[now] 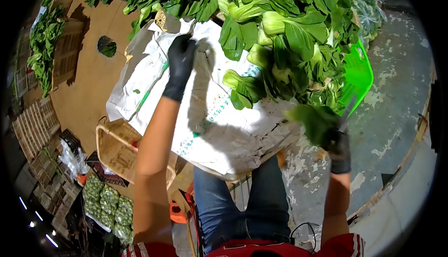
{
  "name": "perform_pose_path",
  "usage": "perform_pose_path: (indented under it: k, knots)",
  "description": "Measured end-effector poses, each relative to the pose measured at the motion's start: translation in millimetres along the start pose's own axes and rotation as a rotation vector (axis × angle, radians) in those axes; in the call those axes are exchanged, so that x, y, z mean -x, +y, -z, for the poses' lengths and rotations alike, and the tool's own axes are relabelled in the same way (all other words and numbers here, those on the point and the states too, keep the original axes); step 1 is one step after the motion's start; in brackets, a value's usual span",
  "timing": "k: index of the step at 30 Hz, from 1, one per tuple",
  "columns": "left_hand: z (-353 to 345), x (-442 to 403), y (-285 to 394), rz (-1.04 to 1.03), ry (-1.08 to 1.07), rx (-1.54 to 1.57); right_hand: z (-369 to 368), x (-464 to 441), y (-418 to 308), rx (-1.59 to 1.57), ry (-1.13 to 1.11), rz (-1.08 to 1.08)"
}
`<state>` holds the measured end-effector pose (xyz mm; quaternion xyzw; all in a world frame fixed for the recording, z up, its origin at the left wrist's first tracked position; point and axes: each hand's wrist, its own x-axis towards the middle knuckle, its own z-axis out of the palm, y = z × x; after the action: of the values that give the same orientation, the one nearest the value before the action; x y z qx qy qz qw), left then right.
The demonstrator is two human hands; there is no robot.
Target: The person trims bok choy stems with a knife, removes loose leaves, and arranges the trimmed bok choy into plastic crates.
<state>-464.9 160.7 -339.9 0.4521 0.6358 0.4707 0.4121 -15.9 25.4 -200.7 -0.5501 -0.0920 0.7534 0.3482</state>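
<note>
My left hand (181, 63), in a black glove, is over the upper left of a white sheet (217, 147), its fingers closed; a small dark thing shows at the fingertips, too small to make out. My right hand (339, 152), also black-gloved and blurred by motion, is closed at the right, past the sheet's edge. A knife (348, 110) sticks up from it, and blurred green leaves (315, 121) are at its fingers. A bok choy (243, 88) lies on the sheet near a large heap of bok choy (298, 28).
A bright green basket (358, 77) is beside the heap at the right. At the lower left are a tan basket (116, 152) and bagged round green produce (109, 201). Crates of greens (44, 47) stand at the far left. A thin green strip (151, 89) lies on the sheet.
</note>
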Motion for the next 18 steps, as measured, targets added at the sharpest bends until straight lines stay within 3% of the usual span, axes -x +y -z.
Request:
perform_pose_path:
  k: [2,3,6,7,10,11,12,13,15,18]
  knots:
    - [49.8,34.8,-29.0,-0.146,0.070,-0.444,-3.8,20.5,-19.1,0.245,0.333,0.221]
    - [73.4,52.9,-39.3,-0.229,0.098,-0.697,29.0,30.9,-26.5,0.264,0.332,0.170]
    - [127.0,91.0,-77.6,-0.099,0.083,-0.940,28.2,29.8,-13.8,0.900,0.560,0.077]
    - [139.2,98.1,-86.6,-0.012,0.056,-0.965,40.1,17.6,15.4,0.896,0.609,0.187]
    - [142.3,98.4,-82.2,-0.105,0.004,-1.016,-37.9,-25.5,67.5,1.269,0.111,0.448]
    - [140.7,96.2,-80.9,-0.109,0.000,-1.026,-78.2,-43.8,78.6,1.145,0.011,0.378]
    - [139.0,93.7,-79.5,-0.121,-0.027,-1.069,-119.0,-69.0,90.3,1.076,-0.084,0.559]
    - [140.3,93.3,-78.1,-0.129,-0.053,-1.115,-142.2,-103.6,101.5,1.281,-0.121,0.811]
    - [147.4,93.2,-92.0,-0.055,-0.035,-1.089,-184.1,-163.2,114.0,1.905,-0.023,0.760]
    - [162.1,97.6,-114.3,-0.124,-0.015,-0.980,-171.3,-220.9,136.8,2.153,-0.076,0.623]
